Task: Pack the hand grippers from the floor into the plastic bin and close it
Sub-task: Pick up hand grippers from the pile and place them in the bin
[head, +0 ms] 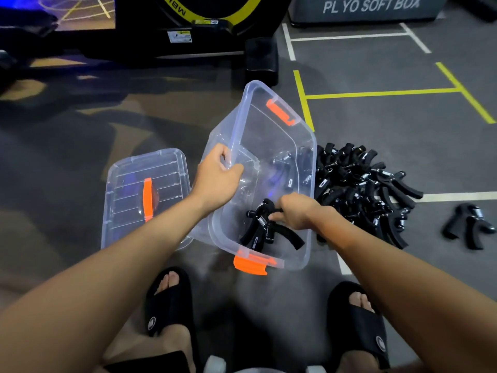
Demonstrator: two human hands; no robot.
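Note:
A clear plastic bin [271, 135] with orange latches is tilted up on its right side. My left hand [219, 173] grips its raised left rim. Inside the bin my right hand [298, 211] is closed on a bunch of black hand grippers [265, 224] near the bottom. A large pile of black hand grippers [360, 189] lies on the floor just right of the bin, and two more hand grippers [469, 224] lie apart at the far right. The clear lid [129, 200] with an orange handle lies flat on the floor to the bin's left.
My feet in black slides [169, 305] stand just in front of the bin. A black exercise machine [188, 30] and a grey plyo soft box [368, 9] stand at the back. Yellow and white lines mark the grey floor [390, 125].

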